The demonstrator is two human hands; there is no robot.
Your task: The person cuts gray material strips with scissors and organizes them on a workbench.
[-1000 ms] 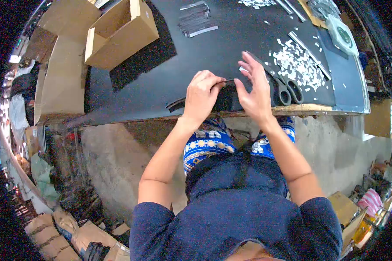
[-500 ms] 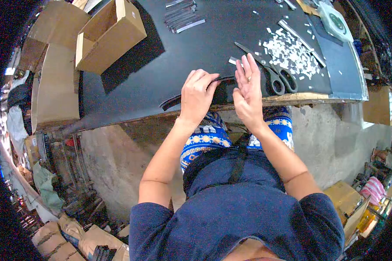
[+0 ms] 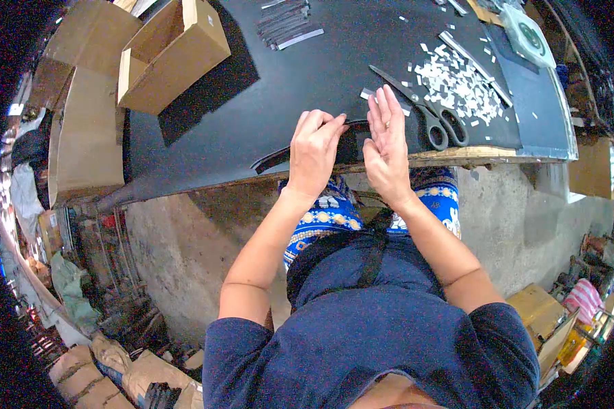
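Note:
Near the front edge of the table, my left hand [image 3: 314,153] pinches a thin black strip [image 3: 271,161] between thumb and fingertips. One end of the strip sticks out to the left of the hand, low over the dark tabletop; the other reaches toward my right hand [image 3: 387,146]. That hand is held open on edge, fingers stretched out together and the palm facing left, close by the strip's right end. Just right of it lie black-handled scissors [image 3: 431,119], blades pointing up and left. A small white piece [image 3: 366,93] rests beside the right fingertips.
White cut pieces [image 3: 457,82] lie heaped at the right, with a long strip [image 3: 476,68] across them. A stack of dark strips [image 3: 283,24] sits at the back. An opened cardboard box [image 3: 177,61] stands at the left; a clear plastic container [image 3: 529,37] is at the far right.
My left hand has slid slightly to the right along the black strip, toward the right hand. The right hand stays open in nearly the same place.

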